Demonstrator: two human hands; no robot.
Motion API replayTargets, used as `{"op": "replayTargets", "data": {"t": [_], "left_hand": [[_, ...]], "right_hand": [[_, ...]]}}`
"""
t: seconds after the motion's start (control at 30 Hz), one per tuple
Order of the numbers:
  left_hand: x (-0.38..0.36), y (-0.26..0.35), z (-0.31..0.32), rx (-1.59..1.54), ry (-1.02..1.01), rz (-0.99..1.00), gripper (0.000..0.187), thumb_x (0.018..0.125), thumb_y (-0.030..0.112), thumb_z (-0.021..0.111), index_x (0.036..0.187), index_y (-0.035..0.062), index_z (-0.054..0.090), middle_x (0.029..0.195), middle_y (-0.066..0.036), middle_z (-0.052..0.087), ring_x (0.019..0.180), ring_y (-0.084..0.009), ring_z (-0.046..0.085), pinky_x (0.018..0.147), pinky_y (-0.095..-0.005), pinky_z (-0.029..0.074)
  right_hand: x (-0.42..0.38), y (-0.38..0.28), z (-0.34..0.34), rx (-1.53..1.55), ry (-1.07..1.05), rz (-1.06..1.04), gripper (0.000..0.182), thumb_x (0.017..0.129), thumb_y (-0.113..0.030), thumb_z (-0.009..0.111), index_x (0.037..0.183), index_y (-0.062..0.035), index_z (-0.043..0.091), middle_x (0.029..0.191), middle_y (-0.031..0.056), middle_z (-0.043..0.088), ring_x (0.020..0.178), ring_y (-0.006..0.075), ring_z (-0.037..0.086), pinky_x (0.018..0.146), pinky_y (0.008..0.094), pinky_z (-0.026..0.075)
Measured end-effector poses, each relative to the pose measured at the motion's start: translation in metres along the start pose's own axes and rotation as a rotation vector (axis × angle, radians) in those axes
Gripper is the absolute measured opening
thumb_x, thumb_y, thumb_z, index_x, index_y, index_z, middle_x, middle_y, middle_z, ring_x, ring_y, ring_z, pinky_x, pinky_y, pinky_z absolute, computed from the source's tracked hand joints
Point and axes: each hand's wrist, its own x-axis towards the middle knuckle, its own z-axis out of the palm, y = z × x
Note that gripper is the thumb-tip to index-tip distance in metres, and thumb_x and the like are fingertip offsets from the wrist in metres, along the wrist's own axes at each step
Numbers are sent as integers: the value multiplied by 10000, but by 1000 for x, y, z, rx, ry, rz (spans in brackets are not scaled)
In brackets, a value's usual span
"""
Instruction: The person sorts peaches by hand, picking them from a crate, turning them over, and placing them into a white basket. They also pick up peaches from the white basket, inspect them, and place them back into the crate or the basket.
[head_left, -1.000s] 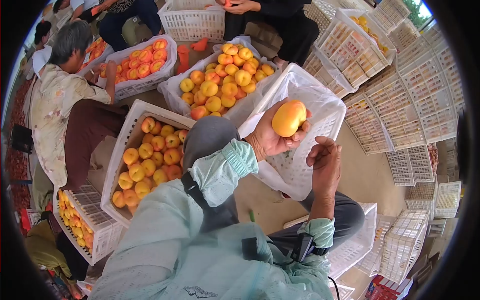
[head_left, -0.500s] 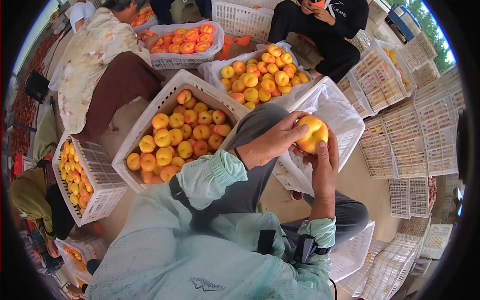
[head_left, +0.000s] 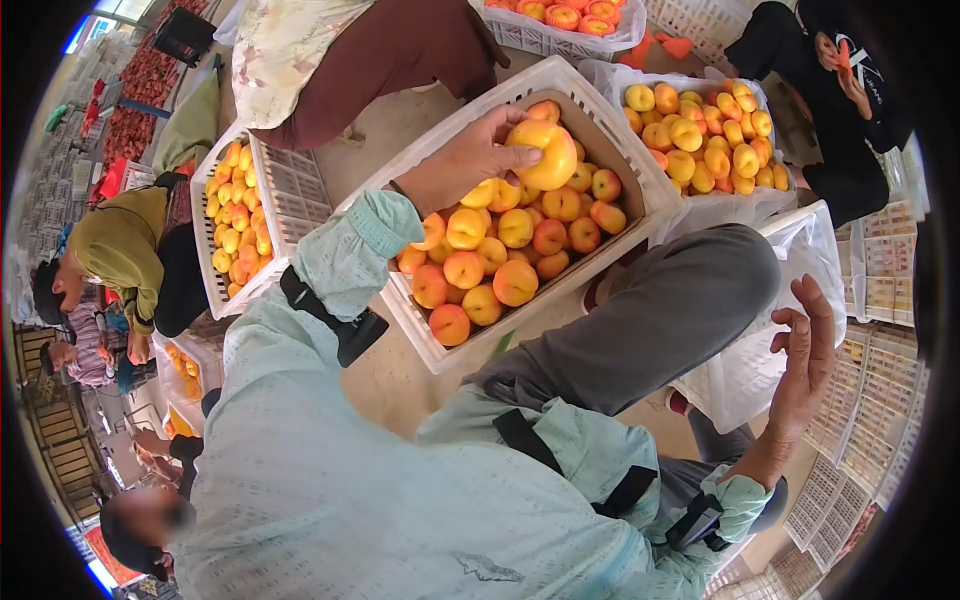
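Observation:
My left hand [head_left: 470, 162] is closed round a yellow-orange peach [head_left: 548, 155], fingers over its upper left side. It holds the fruit above a white crate [head_left: 415, 325] with cardboard-like inner walls, in which many red and yellow peaches [head_left: 515, 230] lie. To the right, beyond my bent knee, my right hand [head_left: 800, 370] is raised with its fingers apart and nothing in them. Below and behind that hand is a white crate lined with thin plastic [head_left: 745, 365].
More peaches fill a lined crate [head_left: 700, 135] at the upper right and a white crate [head_left: 238, 215] at the left. Stacked crates [head_left: 875, 400] line the right side. People sit nearby, one in a brown skirt [head_left: 390, 60] close beyond the peach crate.
My left hand has carried the peach from between both hands leftward over the peach crate. My right hand has let go of it and opened. The view has turned to the left.

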Motion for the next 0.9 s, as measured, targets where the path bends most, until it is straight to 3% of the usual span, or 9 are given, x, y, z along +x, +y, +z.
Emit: {"op": "replayTargets", "data": {"t": [0.07,0.1,0.17,0.2,0.27,0.3,0.57,0.63,0.9], "left_hand": [[-10,-38,-5,63,-11,-219,510,865,231,697,1271,67,435,1174,-94,526,1059,-173,540,839,-303,482],[-12,-59,-8,61,-3,-228,510,865,231,697,1271,67,435,1174,-94,526,1059,-173,540,839,-303,482],[-12,-83,-7,739,-156,78,502,824,191,697,1240,54,453,1171,-138,517,1081,-258,526,904,-357,448],[-11,-85,-7,739,-155,75,502,824,191,697,1240,54,453,1171,-138,517,1081,-258,526,904,-357,448],[-8,-86,-4,868,-434,-7,495,789,141,685,1220,40,462,1175,-171,509,1117,-332,492,938,-401,418],[-2,-95,-8,874,-500,58,493,791,135,679,1226,49,464,1164,-182,531,1093,-354,513,915,-411,433],[41,-116,-18,1037,-642,-132,499,721,242,726,1164,72,573,1120,-145,609,1061,-335,562,881,-438,437],[37,-109,-18,1348,-630,-30,490,741,270,717,1175,91,577,1086,-106,622,1028,-304,526,861,-440,377],[33,-129,-28,1244,-592,-5,465,770,294,699,1182,108,594,1104,-90,627,1057,-287,514,914,-465,311]], "right_hand": [[-7,20,-5,1,-1,55,400,980,-228,533,1321,-19,525,1251,142,582,885,100,584,662,199,435],[-10,27,-8,-6,13,103,369,985,-189,519,1306,-8,534,1234,132,594,873,93,581,662,200,432],[-15,38,-12,-13,-7,142,364,987,-181,511,1304,-4,534,1224,124,601,865,92,580,661,202,432],[-15,43,-14,-24,-19,177,358,989,-172,502,1302,1,534,1214,116,607,857,91,578,660,205,432],[-15,49,-13,-13,-14,198,351,991,-175,502,1291,3,539,1192,103,617,844,92,576,665,211,433],[-13,50,-13,-36,-23,206,346,991,-176,502,1285,3,543,1181,101,619,839,91,574,669,212,432],[-15,58,-10,-24,12,231,329,995,-182,496,1264,-2,554,1134,90,630,826,96,568,672,220,428],[-17,63,-13,-13,-9,255,330,996,-189,497,1262,-2,556,1117,89,630,819,100,568,671,225,427],[-15,73,-9,31,-4,268,297,997,-185,498,1225,-5,560,1041,70,632,810,98,566,676,229,426]]}}
